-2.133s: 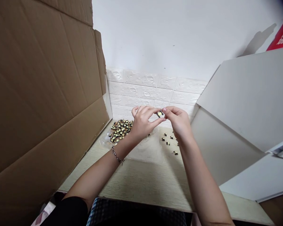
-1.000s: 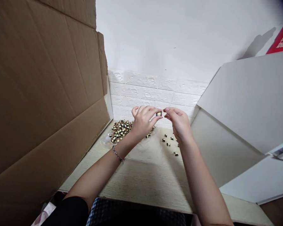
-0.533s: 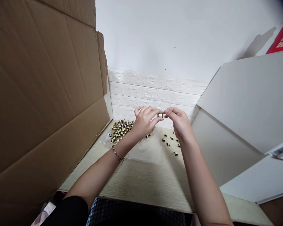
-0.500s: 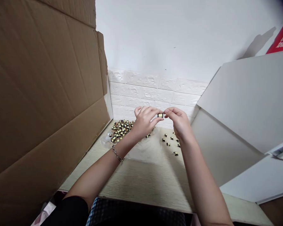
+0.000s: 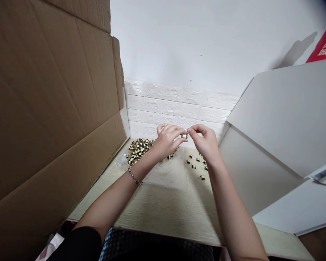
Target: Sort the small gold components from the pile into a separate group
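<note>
A small transformer coil [image 5: 184, 136], with a yellow-wrapped middle and black ends, is held up above the table. My left hand [image 5: 167, 139] pinches it between thumb and forefinger, the other fingers loosely bent. Right beside its upper right end, my right hand [image 5: 206, 143] has thumb and forefinger pressed together; what lies between them is too small to tell. Behind my left forearm, a heap of similar coils [image 5: 139, 148] lies on a clear plastic bag [image 5: 165, 175]. Several single coils [image 5: 202, 177] are scattered on the table near my right wrist.
The pale wood-grain table [image 5: 163, 210] runs up to a white brick-patterned wall [image 5: 163, 92]. A tall cardboard sheet [image 5: 51, 108] stands along the left. White panels [image 5: 285, 116] close off the right side, with a red item bearing white characters [image 5: 324, 45] above them.
The coil in my left hand has dropped slightly and turned a little. My right fingertips have shifted slightly left, at its upper right end. The heap and scattered coils look unchanged.
</note>
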### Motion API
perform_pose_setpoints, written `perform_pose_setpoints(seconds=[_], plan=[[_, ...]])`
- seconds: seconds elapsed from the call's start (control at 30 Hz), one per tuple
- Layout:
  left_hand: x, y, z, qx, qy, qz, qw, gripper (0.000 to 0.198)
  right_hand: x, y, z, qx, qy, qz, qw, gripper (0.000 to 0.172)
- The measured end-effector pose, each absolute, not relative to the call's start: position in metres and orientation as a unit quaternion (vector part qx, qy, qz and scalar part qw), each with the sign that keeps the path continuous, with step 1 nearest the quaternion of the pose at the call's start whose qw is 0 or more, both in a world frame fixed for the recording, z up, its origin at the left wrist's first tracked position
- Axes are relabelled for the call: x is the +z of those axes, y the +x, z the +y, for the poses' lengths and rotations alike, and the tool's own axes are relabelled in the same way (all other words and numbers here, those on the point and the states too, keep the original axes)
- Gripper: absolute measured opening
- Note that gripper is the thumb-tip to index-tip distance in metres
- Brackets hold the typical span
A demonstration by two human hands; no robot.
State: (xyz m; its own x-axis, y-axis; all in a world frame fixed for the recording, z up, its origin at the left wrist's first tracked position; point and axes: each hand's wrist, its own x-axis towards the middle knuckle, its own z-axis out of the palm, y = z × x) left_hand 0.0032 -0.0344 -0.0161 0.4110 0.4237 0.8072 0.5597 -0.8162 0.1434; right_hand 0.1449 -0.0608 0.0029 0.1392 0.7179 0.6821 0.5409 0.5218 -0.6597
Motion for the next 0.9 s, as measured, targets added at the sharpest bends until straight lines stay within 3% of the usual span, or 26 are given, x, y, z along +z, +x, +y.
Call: perform_pose_setpoints(seconds=[0.23,0.4,0.6,0.73,0.9], plan=[[-0.014,0.000,-0.031,-0.394,-0.856,-0.327,0.071,0.019,-0.001,0.135,-0.064,-0.086,-0.523,-0.672,0.517,0.014],[-0.010,-0.002,-0.032,-0.393,-0.847,-0.349,0.077,0.017,-0.004,0.127,-0.065,-0.119,-0.522,-0.673,0.510,0.014],[-0.008,-0.002,-0.037,-0.475,-0.811,-0.336,0.059,0.020,0.002,0.131,-0.067,0.067,-0.457,-0.636,0.618,0.015],[-0.007,-0.001,-0.038,-0.494,-0.808,-0.320,0.037,0.019,0.005,0.137,-0.065,0.230,-0.418,-0.612,0.631,0.011],[-0.007,0.000,-0.040,-0.498,-0.807,-0.316,0.031,0.019,0.004,0.141,-0.061,0.277,-0.375,-0.616,0.635,0.006]])
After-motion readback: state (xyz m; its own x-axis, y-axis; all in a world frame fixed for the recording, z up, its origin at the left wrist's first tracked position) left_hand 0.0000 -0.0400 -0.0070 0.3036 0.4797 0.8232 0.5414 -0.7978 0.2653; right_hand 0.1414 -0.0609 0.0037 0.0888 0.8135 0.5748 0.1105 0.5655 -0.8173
